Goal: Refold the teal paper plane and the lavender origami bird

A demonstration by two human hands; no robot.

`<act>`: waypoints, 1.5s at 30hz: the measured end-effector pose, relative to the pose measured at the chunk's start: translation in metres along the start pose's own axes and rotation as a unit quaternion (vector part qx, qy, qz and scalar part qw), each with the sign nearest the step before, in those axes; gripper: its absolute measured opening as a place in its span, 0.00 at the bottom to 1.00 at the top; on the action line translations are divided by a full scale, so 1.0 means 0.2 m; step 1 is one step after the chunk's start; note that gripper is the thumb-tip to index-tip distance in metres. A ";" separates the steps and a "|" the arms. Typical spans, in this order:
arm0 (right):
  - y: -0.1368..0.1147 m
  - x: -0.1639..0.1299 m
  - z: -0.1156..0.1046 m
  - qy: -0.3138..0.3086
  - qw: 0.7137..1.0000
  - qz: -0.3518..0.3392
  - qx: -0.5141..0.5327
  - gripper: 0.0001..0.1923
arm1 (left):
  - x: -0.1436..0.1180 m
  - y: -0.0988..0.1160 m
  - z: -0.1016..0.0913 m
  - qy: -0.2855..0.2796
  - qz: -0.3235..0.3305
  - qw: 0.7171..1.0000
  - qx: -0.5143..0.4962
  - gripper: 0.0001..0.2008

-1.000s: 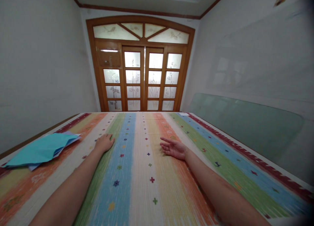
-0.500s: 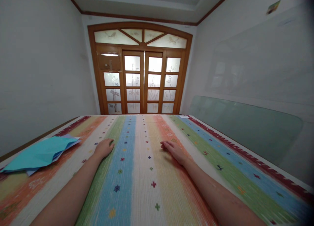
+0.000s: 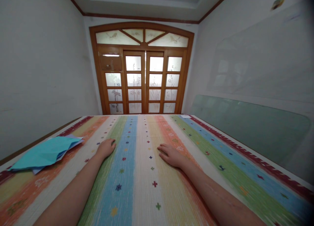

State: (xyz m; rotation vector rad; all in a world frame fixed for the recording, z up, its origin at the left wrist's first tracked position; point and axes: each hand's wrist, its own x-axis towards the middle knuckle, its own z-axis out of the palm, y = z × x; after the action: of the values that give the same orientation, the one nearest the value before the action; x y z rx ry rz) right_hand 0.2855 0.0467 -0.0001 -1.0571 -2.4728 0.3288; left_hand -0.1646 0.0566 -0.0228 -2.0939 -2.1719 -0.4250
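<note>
My left hand (image 3: 107, 148) rests on the striped tablecloth (image 3: 144, 173), over the green stripe. Its fingers are loosely bent and partly hidden by the back of the hand, and nothing shows in them. Palm down on the yellow and orange stripes lies my right hand (image 3: 171, 154), fingers stretched out to the left and a little apart, holding nothing. A bare strip of cloth separates the two hands. To the left of my left hand, folded turquoise paper (image 3: 46, 154) lies with paler lilac sheets under it, touched by neither hand.
A small white slip (image 3: 185, 116) lies at the table's far edge. Wooden doors with glass panes (image 3: 144, 82) stand beyond it. Along the right side, a pale green glass panel (image 3: 247, 124) leans near the wall. White walls flank the table.
My right hand has come down from slightly raised to flat on the cloth, its fingers spreading. My left hand stays in about the same place. The whole view has shifted slightly.
</note>
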 end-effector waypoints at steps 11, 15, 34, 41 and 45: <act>-0.01 -0.01 0.00 -0.002 0.994 0.110 -0.024 0.26 | 0.00 0.00 -0.01 -0.004 0.004 1.000 0.004 0.22; 0.00 -0.01 0.00 -0.003 0.994 0.108 -0.025 0.26 | 0.00 0.00 0.00 -0.002 0.005 1.000 0.008 0.22; 0.05 -0.01 0.01 -0.004 0.993 0.114 0.019 0.27 | -0.01 0.02 -0.02 -0.017 -0.006 1.000 -0.005 0.22; 0.08 0.00 0.02 -0.005 0.993 0.111 0.026 0.27 | 0.02 0.01 -0.07 -0.082 -0.004 0.996 -0.022 0.27; 0.09 0.00 0.02 -0.001 0.993 0.114 0.033 0.27 | 0.07 -0.04 -0.18 -0.141 0.010 0.989 -0.042 0.27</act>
State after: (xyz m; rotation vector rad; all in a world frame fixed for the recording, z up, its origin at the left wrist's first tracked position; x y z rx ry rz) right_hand 0.2945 0.0581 -0.0111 -1.3147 -2.3280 0.4770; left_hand -0.1782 0.0598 0.0135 -2.3463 -2.3129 -0.2339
